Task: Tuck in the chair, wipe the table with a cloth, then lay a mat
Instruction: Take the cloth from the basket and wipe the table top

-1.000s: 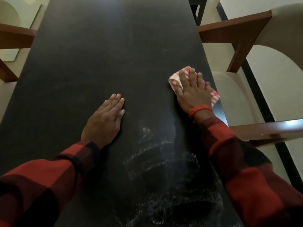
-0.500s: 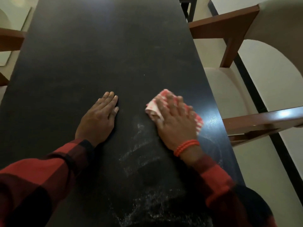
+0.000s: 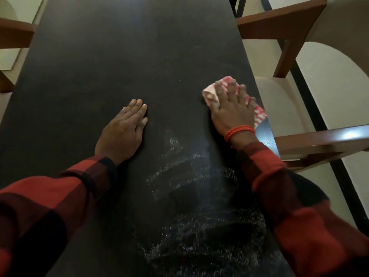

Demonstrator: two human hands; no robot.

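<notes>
- Right hand (image 3: 232, 110): laid palm-down on the cloth (image 3: 257, 114), fingers straight and slightly spread, pressing it flat against the table (image 3: 119, 56); nothing is curled round the fabric. An orange beaded bracelet (image 3: 238, 132) sits at the wrist, above a red-and-black checked sleeve (image 3: 279, 186).
- Left hand (image 3: 123, 130): flat on the tabletop, fingers straight and held together, thumb tucked alongside; it holds nothing. It lies well apart from the right hand, nearer the table's middle.
- Cloth: red-and-white checked, folded, lying near the table's right edge beside the chair (image 3: 283, 108); one corner shows left of the fingers, another past the hand's right side.
- Change from the earlier frames: half a second ago hand and cloth were closer to the person and nearer the table's centre; they have now travelled outward and to the right, back near their place of one second ago. The left hand has kept its place.
- Surface: dark, matt tabletop bearing pale wipe streaks (image 3: 179, 172) between the hands and the near edge.
- Room: cream-cushioned chair with brown wooden arms at the right; wooden parts of another chair (image 3: 14, 33) at the left; pale floor.
</notes>
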